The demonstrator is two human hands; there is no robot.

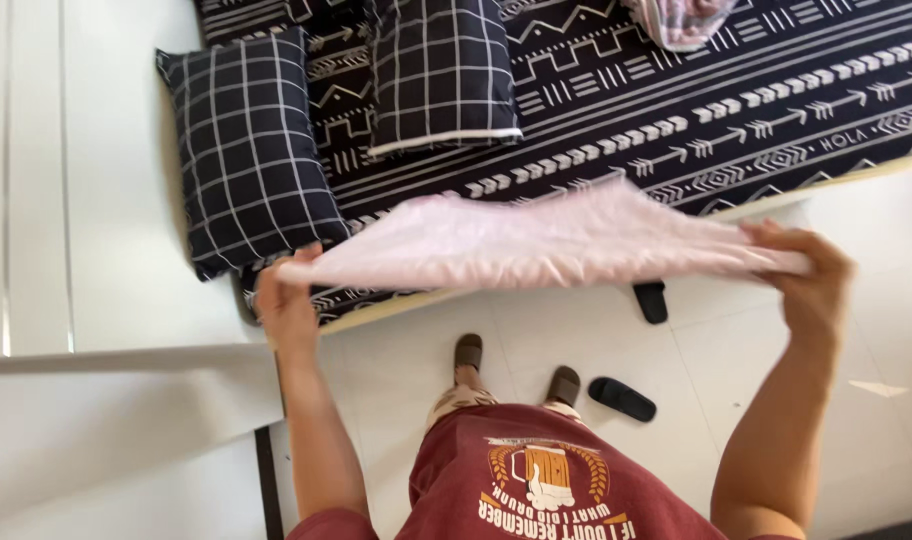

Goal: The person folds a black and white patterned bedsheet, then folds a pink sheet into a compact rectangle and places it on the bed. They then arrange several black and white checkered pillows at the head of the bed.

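Thin pink cloth [536,245], glossy floor tiles [536,330]

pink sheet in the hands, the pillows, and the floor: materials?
Pink sheet: thin, soft woven cloth, matte; it sags between left hand and right hand. Checked pillows: stuffed fabric, matte, puffy. Floor: probably glazed tile, glossy, with grout lines.

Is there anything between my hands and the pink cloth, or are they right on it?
Nothing visible stands between them. The left hand grips one end of the pink cloth and the right hand grips the other, holding it stretched out above the edge of the bed.
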